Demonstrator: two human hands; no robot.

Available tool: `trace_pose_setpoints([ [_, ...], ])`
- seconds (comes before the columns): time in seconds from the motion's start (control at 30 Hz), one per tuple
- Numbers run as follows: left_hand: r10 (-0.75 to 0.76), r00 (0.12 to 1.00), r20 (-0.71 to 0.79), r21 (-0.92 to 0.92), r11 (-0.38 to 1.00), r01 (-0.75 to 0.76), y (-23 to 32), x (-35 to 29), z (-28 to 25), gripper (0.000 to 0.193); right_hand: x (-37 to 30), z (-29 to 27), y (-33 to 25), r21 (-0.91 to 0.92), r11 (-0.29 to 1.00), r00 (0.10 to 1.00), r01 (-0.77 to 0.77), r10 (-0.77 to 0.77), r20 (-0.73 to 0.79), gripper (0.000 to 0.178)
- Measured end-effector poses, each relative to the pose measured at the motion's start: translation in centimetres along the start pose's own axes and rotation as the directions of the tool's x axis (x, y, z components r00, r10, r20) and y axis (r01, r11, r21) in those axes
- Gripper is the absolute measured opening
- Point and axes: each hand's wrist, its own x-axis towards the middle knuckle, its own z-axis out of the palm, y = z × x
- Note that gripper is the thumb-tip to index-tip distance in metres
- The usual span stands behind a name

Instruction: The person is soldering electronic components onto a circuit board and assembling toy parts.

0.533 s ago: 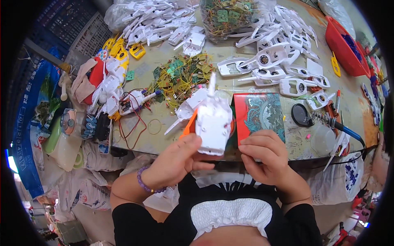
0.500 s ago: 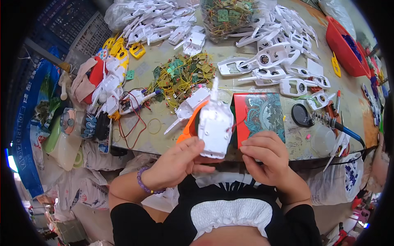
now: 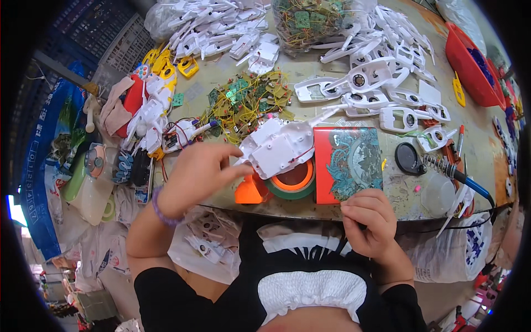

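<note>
Just left of the patterned red-and-teal box (image 3: 354, 166), the landmark here, the white plastic half-shell (image 3: 285, 148) was propped inner side up, laid across a tape roll (image 3: 293, 191) with its narrow handle angled past the box's far left corner. No grip on it could be made out! The left hand (image 3: 207, 171) was poised farther left of the box, thumb and fingers spread, apparently with nothing held, its fingertips so near the shell's left end that contact could not be judged. At the box's near edge, the right hand (image 3: 370, 221) was kept loosely curled, thumb close to fingers; whether anything small was pinched there could not be told.

As for handling, the shell was judged light and stiff, rather slick on its smooth faces, with the thin handle and inner posts likeliest to be snapped. A hold by the two side walls of the wide body would be favoured.

And the surface: a scuffed, crowded counter (image 3: 398, 202)! Left of and beyond the box, wired circuit boards (image 3: 243, 102) were heaped; right of it, a blue-handled soldering iron (image 3: 464, 181) was parked. Far beyond to its right, a red basin (image 3: 473, 66) was placed; far left, a dark blue crate (image 3: 77, 33) was glimpsed.
</note>
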Motion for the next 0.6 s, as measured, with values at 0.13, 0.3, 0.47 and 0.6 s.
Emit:
trace_pose_setpoints([
  [0.13, 0.094, 0.958, -0.271, 0.061, 0.995, -0.081, -4.5, 4.9, 0.4, 0.019, -0.1, -0.3, 0.0, -0.007, 1.000, 1.000, 0.001, -0.001, -0.017, 0.023],
  [0.3, 0.159, 0.894, -0.419, 0.298, 0.954, -0.030, -6.3, 9.1, 3.0, 0.013, -0.2, -0.3, -0.1, -0.016, 1.000, 1.000, -0.006, 0.005, -0.021, 0.023],
  [0.47, 0.225, 0.866, -0.446, 0.377, 0.925, -0.046, -6.8, 10.1, 3.8, 0.009, -0.3, -0.6, -0.1, -0.022, 1.000, 0.999, -0.022, 0.022, -0.029, 0.024],
  [0.6, 0.297, 0.736, -0.608, 0.484, 0.874, 0.047, -6.6, 9.3, 2.0, 0.011, -0.4, -0.7, 0.0, -0.041, 0.999, 0.996, -0.024, 0.021, -0.083, 0.023],
])
